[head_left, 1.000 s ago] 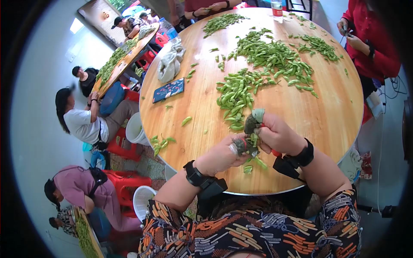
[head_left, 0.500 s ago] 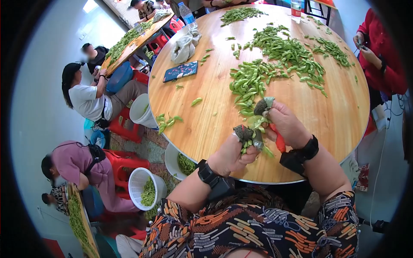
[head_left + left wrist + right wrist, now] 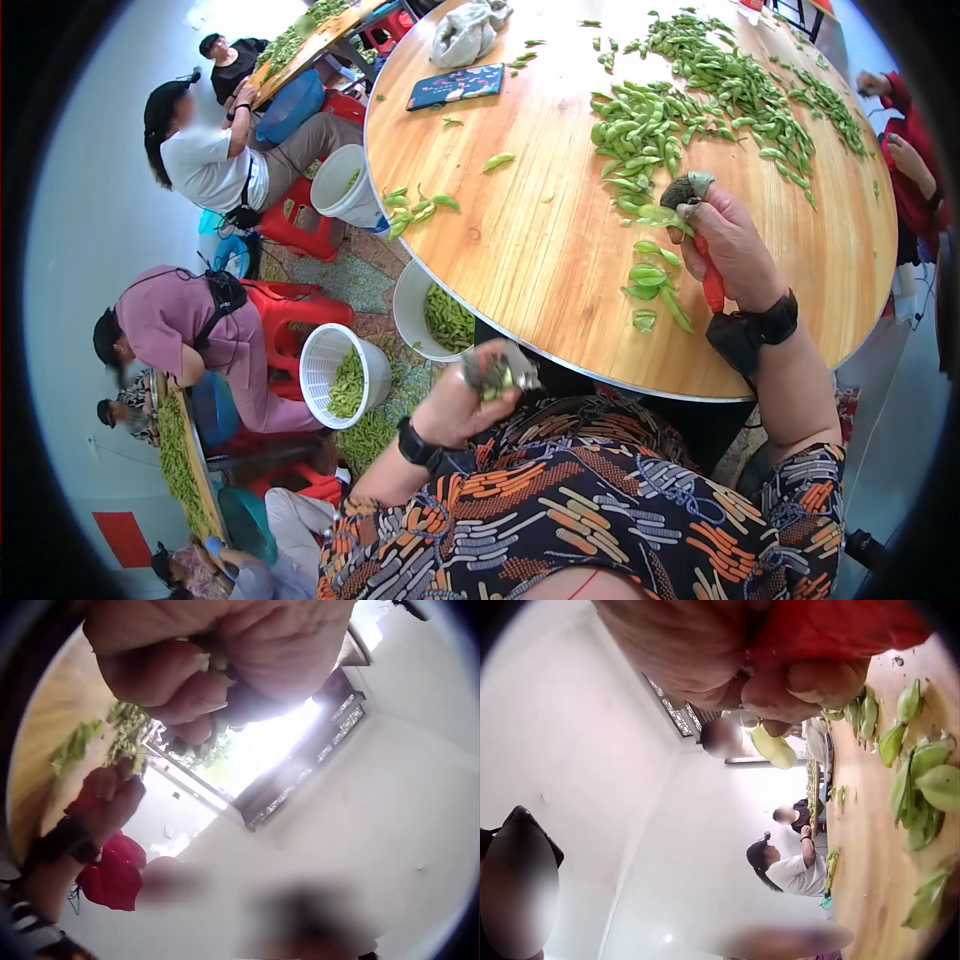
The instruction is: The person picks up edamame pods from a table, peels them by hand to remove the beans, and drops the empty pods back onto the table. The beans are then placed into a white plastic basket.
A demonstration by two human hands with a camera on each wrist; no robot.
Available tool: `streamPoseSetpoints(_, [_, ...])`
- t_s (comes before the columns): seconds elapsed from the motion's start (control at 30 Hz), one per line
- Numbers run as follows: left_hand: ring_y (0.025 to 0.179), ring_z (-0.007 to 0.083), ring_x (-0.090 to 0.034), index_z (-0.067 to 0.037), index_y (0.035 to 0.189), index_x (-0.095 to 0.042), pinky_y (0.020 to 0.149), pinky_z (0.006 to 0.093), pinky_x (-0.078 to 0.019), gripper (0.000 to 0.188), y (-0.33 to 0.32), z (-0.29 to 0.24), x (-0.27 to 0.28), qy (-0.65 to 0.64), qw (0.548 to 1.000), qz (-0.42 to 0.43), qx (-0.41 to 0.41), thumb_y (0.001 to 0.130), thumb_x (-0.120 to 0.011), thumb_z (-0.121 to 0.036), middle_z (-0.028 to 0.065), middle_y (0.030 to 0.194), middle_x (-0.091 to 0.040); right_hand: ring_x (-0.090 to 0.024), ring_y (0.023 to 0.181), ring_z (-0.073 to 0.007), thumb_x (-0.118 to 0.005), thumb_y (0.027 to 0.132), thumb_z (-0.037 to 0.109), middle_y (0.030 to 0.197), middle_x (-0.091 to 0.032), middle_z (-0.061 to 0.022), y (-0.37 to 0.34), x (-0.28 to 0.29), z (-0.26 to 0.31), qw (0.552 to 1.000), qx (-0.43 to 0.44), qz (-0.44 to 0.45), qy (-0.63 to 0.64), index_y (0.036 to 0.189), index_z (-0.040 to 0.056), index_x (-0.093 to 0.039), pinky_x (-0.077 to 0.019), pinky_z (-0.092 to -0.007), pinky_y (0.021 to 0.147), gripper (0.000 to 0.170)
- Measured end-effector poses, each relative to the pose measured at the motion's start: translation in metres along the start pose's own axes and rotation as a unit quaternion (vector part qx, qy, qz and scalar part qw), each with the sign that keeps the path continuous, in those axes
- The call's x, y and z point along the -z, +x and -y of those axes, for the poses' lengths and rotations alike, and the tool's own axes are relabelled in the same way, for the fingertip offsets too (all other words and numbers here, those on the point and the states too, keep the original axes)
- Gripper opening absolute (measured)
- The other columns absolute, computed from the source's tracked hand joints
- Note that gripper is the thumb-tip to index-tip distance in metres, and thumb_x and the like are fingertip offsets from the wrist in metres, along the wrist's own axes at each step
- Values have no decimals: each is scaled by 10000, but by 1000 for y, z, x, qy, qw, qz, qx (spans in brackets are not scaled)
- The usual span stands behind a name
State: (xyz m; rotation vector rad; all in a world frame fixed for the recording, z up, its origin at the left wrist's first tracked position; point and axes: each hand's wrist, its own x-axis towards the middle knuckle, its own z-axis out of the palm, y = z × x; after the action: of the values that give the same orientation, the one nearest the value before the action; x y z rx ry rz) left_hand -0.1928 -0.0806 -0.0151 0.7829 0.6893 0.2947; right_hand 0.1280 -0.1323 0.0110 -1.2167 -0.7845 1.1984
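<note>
My left hand [image 3: 455,400] has its fingers curled around small green soybeans [image 3: 493,387], low beside the table's near edge and blurred. In the left wrist view its curled fingers [image 3: 191,694] mostly hide what they hold. Over the table, my right hand [image 3: 738,250] grips a red handle [image 3: 711,280]; the tool's working end is hidden. A pale green soybean pod [image 3: 774,746] sticks out past its fingertips. Grey-green wraps cover a digit on each hand. Several opened pods [image 3: 650,280] lie on the table just left of the right hand.
A large heap of soybean pods [image 3: 640,130] spreads over the round table [image 3: 520,240]. A blue patterned booklet [image 3: 455,87] and a grey cloth [image 3: 468,35] lie at the left. Below stand a white bucket [image 3: 405,310] and a white basket [image 3: 318,375], both holding green pods. Other people sit around.
My hands have come apart: the left has moved down and left off the table, carrying beans, while the right stays over it with the red handle. The head view has shifted.
</note>
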Motion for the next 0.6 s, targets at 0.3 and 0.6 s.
streamPoseSetpoints(0.3, [644, 118, -530, -98, 1114, -553, 540, 236, -423, 239, 92, 83, 0, 342, 927, 143, -55, 929, -459, -219, 36, 845, -570, -419, 414, -63, -438, 909, 123, 745, -566, -29, -1, -6, -2, 995, -30, -58, -74, 1006, 62, -522, -342, -188, 384, 142])
streamPoseSetpoints(0.6, [837, 159, -517, -96, 1189, -510, 699, 283, -418, 300, 87, 60, 27, 451, 868, 92, -183, 924, -462, -227, 77, 1007, -541, -408, 417, -34, -443, 915, 86, 752, -576, -37, 4, -2, -4, 993, -24, -23, -117, 1058, 54, -512, -318, -168, 374, 162])
